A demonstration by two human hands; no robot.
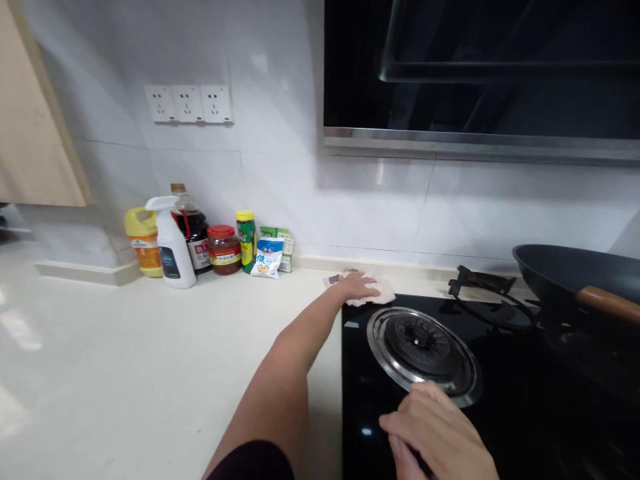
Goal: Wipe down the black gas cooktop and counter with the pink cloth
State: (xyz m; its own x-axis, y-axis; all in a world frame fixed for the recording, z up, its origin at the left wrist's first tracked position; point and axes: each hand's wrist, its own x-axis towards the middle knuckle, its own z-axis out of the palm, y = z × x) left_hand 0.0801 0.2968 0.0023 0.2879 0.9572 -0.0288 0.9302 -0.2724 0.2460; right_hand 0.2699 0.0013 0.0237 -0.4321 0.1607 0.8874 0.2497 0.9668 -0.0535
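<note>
My left hand (356, 285) reaches far forward and presses on a pale cloth (384, 289), its fingers gripping it. The cloth lies bunched on the strip of counter behind the stove, by the back left corner of the black glass hob (356, 373). A printed purple patch shows at its left end. Nearer to me, my right hand (440, 433) hovers over the front of the left burner (423, 343). Its fingers are curled together toward the thumb, and nothing shows in them. The burner has a steel ring, and no pot support stands on it.
At right, a black wok (560, 277) with a wooden handle (607, 303) stands beside a pot support (487, 280). Against the wall are a spray bottle (173, 250), a yellow jug (145, 247), a dark sauce bottle (196, 233), a red-lidded jar (223, 252) and a range hood (480, 100) above.
</note>
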